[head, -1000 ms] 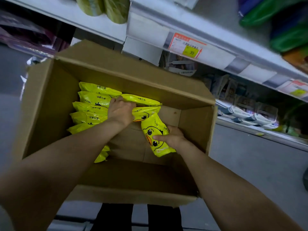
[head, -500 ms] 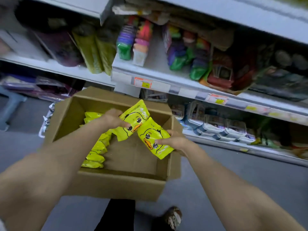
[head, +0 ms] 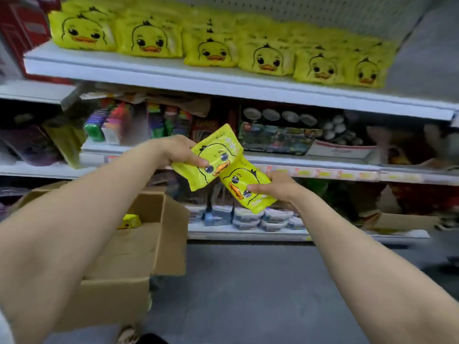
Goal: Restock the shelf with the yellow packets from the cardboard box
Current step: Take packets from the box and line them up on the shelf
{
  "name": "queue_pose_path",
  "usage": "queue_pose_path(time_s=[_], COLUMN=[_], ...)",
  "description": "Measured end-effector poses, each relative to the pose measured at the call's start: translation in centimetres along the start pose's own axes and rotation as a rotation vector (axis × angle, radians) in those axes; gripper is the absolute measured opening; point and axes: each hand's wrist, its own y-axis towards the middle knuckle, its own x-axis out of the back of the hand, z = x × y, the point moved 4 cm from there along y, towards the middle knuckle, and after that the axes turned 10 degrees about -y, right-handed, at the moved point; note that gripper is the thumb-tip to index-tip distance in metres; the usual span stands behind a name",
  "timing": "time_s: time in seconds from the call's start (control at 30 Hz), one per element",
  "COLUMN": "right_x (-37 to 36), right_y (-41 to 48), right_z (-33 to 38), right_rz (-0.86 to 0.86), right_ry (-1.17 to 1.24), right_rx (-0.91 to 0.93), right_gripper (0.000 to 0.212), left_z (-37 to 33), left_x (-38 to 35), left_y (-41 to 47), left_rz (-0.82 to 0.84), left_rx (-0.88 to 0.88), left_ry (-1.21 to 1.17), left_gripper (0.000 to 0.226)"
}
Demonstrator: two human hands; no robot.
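My left hand (head: 177, 151) grips one yellow duck-face packet (head: 211, 157) by its left edge, held up in front of the middle shelf. Just below and to the right, my right hand (head: 275, 187) holds a second yellow packet (head: 244, 187), whose upper corner tucks under the first. The open cardboard box (head: 139, 249) stands on the floor at lower left, mostly hidden by my left forearm; a bit of yellow packet (head: 130, 220) shows inside. On the white top shelf (head: 173, 75) stands a row of several yellow duck packets (head: 211, 49).
The middle shelf (head: 335, 167) holds coloured toys and boxed goods behind my hands. A low shelf (head: 248, 232) carries small grey packs. Red boxes (head: 22, 31) stand at the top left. Grey floor (head: 248, 294) lies to the right of the box.
Both hands have lifted their packets out of the box and up in front of the shelves. My view has tilted up, so the top shelf with its yellow packets now shows.
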Motion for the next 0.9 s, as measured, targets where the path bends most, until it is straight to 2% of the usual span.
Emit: queue_pose_path(time_s=[0.1,0.13,0.23,0.43,0.5,0.53,0.63,0.7,0.77,0.9], right_x=[6.9,8.9,14.1,23.5,26.7,28.4,33.9,37.6,41.4,48.0], right_y=[-2.6,-3.2,-5.4,-7.1,-7.2,-7.2,-6.5,-5.7,-4.9,-4.1], right_z=[-1.7,-2.3,-3.2,-5.4,-6.2,-6.6,-8.2,-9.2,-9.9,-10.8], right_rz=[-0.103,-0.131,-0.191,-0.326,-0.364,-0.384,-0.433,-0.458,-0.477,-0.533], right_ry=[0.008,0.043,0.117,0.220,0.232,0.236,0.249,0.265,0.259,0.281], right_rx=[0.029,0.049,0.096,0.167,0.177,0.180,0.162,0.136,0.109,0.134], right_gripper=[0.058,0.062,0.043,0.027,0.028,0.030,0.037,0.049,0.058,0.043], left_z=[-6.4,-8.5,-14.1,-23.3,-26.0,-27.4,-31.9,-35.1,-38.2,-43.5], left_x=[-3.7,-4.9,-7.8,-12.8,-14.5,-15.3,-18.3,-20.1,-21.8,-25.1], left_y=[0.3,0.5,1.3,5.2,7.2,8.4,11.8,14.0,16.3,20.2], left_rz=[0.066,0.083,0.112,0.153,0.176,0.191,0.231,0.237,0.248,0.240], left_rx=[-0.066,-0.083,-0.120,-0.182,-0.214,-0.229,-0.293,-0.321,-0.339,-0.324], left_ry=[0.078,0.098,0.158,0.163,0.168,0.159,0.156,0.128,0.106,0.082], left_gripper=[0.025,0.024,0.017,0.034,0.052,0.053,0.027,0.017,0.015,0.023])
